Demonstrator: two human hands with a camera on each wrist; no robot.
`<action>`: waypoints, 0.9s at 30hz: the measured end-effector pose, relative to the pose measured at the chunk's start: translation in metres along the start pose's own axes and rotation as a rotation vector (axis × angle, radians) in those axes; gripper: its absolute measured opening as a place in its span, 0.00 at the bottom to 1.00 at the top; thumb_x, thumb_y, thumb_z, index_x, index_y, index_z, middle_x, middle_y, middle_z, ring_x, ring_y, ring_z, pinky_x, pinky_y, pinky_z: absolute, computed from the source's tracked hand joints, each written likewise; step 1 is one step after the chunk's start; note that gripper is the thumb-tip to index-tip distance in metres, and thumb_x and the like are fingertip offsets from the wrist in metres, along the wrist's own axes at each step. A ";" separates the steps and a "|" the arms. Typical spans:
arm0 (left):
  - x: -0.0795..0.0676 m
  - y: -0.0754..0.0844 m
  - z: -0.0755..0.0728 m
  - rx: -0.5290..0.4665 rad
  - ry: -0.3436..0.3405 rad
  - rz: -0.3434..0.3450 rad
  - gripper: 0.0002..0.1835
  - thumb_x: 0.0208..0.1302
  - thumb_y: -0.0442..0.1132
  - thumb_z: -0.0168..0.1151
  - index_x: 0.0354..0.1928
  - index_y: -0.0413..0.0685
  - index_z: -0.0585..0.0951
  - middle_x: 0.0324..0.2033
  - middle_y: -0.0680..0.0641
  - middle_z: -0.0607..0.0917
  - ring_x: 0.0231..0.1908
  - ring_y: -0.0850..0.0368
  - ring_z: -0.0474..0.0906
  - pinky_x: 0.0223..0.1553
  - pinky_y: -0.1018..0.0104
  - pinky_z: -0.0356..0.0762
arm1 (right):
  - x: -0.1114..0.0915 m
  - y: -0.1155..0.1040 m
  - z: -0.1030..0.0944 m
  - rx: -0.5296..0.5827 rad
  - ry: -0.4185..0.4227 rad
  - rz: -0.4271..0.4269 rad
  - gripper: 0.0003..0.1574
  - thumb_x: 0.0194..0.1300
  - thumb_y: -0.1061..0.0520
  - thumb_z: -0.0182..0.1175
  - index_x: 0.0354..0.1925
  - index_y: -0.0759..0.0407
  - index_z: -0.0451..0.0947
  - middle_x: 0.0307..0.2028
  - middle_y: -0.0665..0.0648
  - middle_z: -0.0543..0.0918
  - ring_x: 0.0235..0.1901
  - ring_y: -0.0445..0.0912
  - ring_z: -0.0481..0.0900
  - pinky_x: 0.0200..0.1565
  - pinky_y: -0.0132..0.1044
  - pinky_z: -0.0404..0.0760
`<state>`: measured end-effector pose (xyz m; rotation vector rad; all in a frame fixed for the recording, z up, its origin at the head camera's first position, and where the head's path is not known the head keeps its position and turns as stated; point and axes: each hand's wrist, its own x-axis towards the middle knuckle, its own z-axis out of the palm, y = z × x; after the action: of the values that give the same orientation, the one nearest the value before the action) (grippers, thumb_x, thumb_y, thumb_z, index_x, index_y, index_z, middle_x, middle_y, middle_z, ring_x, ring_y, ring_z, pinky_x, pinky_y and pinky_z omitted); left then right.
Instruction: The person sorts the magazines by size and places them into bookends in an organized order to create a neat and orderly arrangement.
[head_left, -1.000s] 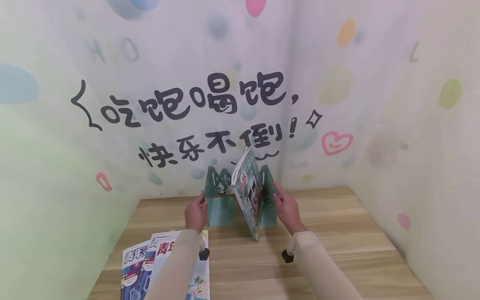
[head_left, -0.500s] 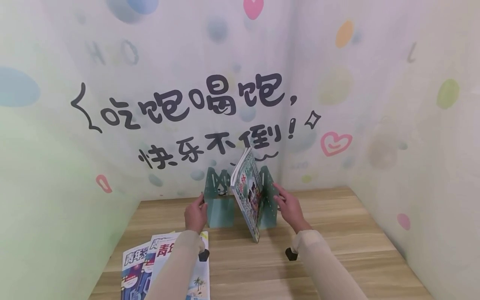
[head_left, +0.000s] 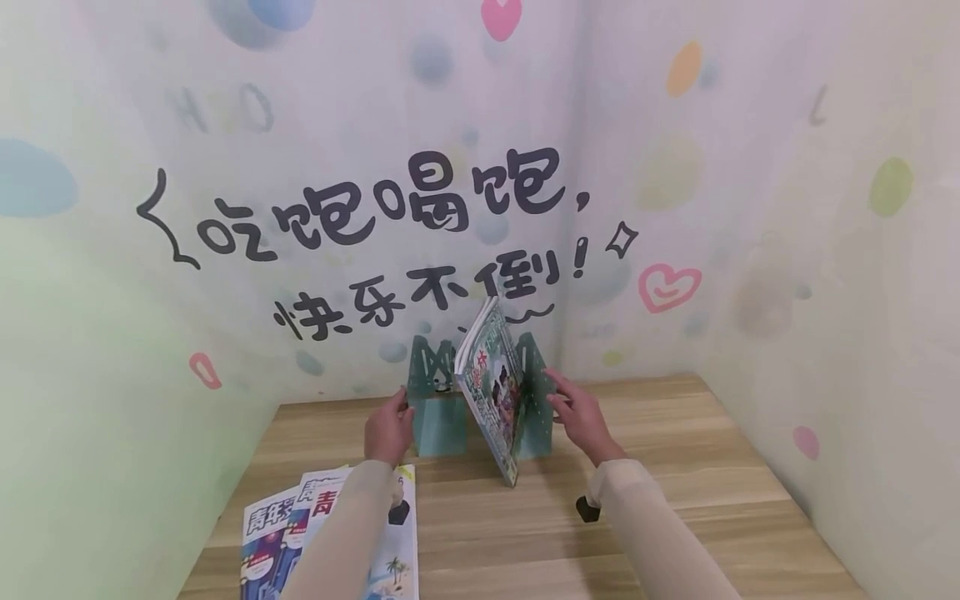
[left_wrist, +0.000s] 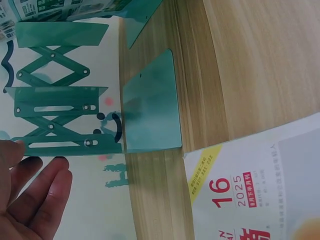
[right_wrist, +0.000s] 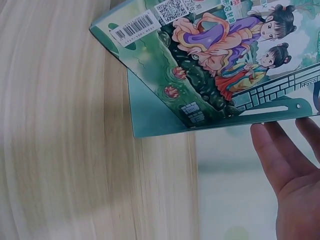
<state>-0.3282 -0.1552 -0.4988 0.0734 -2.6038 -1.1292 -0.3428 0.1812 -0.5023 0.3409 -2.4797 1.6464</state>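
A green expandable bookend [head_left: 441, 427] with crisscross links stands on the wooden table near the back wall. A few magazines [head_left: 495, 387] stand in it at its right side, tilted, their covers facing right-forward. My left hand [head_left: 388, 429] pinches the bookend's left end panel [left_wrist: 75, 146], thumb on the inner side and fingers outside. My right hand [head_left: 581, 419] touches the outside of the right end panel [head_left: 536, 400] with extended fingertips [right_wrist: 260, 131]. In the right wrist view the illustrated back cover [right_wrist: 215, 60] hides most of that panel.
More magazines [head_left: 401, 533] lie overlapping at the table's front left, partly under my left sleeve. The table [head_left: 637, 500] meets printed fabric walls [head_left: 450, 100] at the back and both sides.
Both hands stay at the bookend's end panels. The right wrist has shifted slightly outward. The whole view drifts a little, and the bookend and magazines stand as before.
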 end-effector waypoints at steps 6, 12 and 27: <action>0.002 -0.003 0.004 0.030 0.008 0.034 0.24 0.70 0.40 0.57 0.67 0.50 0.71 0.53 0.42 0.83 0.52 0.43 0.80 0.51 0.46 0.78 | 0.000 0.002 0.001 -0.008 0.009 -0.015 0.30 0.72 0.61 0.54 0.69 0.45 0.67 0.65 0.65 0.70 0.52 0.65 0.78 0.38 0.43 0.86; 0.002 -0.007 0.007 0.063 0.039 0.054 0.25 0.69 0.41 0.60 0.66 0.50 0.72 0.49 0.42 0.84 0.47 0.45 0.82 0.46 0.49 0.80 | 0.000 0.001 0.001 -0.019 0.001 -0.032 0.30 0.72 0.61 0.54 0.70 0.47 0.66 0.64 0.67 0.70 0.52 0.65 0.78 0.37 0.42 0.86; -0.018 -0.021 0.005 0.040 0.003 0.078 0.22 0.68 0.43 0.61 0.63 0.51 0.75 0.48 0.46 0.85 0.40 0.48 0.84 0.42 0.50 0.82 | 0.000 0.003 0.002 -0.035 -0.007 -0.037 0.31 0.72 0.61 0.54 0.70 0.48 0.65 0.64 0.69 0.70 0.52 0.64 0.78 0.37 0.42 0.86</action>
<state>-0.3146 -0.1632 -0.5222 -0.0175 -2.6029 -1.0501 -0.3436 0.1807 -0.5054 0.3866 -2.4885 1.5879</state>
